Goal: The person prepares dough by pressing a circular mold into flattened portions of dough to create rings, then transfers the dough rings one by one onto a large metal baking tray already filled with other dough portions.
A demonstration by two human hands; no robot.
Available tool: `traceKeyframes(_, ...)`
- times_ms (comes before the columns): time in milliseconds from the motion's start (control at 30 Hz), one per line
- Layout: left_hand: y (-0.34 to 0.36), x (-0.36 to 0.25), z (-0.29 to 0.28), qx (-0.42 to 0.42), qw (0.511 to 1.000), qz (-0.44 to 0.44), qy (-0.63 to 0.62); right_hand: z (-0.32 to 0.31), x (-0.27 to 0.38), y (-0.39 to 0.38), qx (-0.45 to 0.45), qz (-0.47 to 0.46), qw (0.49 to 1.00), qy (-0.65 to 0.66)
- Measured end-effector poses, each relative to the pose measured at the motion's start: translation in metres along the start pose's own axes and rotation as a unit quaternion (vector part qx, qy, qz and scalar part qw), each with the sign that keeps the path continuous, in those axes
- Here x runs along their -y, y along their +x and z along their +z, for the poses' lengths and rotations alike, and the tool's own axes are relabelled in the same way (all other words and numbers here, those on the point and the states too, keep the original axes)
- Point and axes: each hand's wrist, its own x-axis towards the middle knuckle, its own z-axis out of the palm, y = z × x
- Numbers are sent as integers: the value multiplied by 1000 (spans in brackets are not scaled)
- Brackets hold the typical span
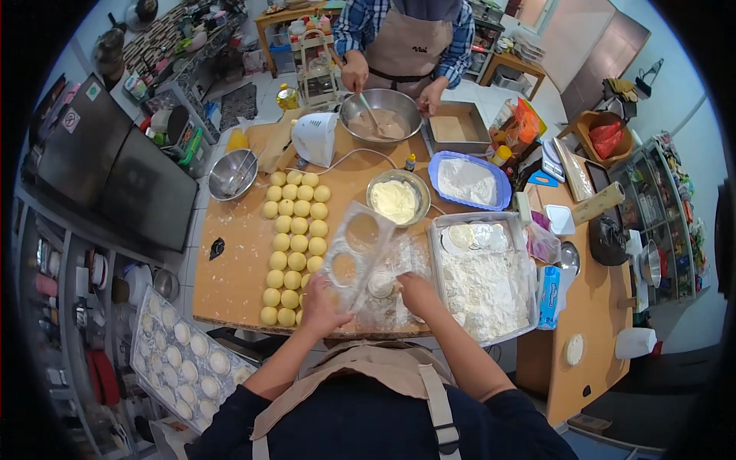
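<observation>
My left hand (323, 307) grips a flat, floury, see-through mould (369, 259) by its lower end. Large round holes run along the mould, which is tilted up off the table. My right hand (418, 296) is curled, its fingertips at the edge of a pale round of dough (380, 284). That round lies on a flour-dusted plastic sheet (399, 257) at the table's front edge. Just left of the mould, rows of yellow balls (297, 244) cover the table. A clear tub of flour (484, 287) stands right of my right hand, with several white discs at its far end.
Beyond the mould is a bowl of pale yellow cream (393, 201). A blue tray of white powder (469, 182) sits behind the tub. Across the table, another person stirs a steel bowl (381, 115). A tray of floured rounds (184, 354) stands low at left.
</observation>
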Motion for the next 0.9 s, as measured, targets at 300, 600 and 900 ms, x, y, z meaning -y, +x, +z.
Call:
traceKeyframes(300,-43,10,-35,-132,990,-33,45,24,20,47,72,-40,993,-88)
traceKeyframes(600,-54,-20,6,-79,983,-144,85,12,-6,26,89,-11,979,182)
traceKeyframes(900,-19,-54,55,164,959,-184,143,-33,-39,-20,89,109,700,700)
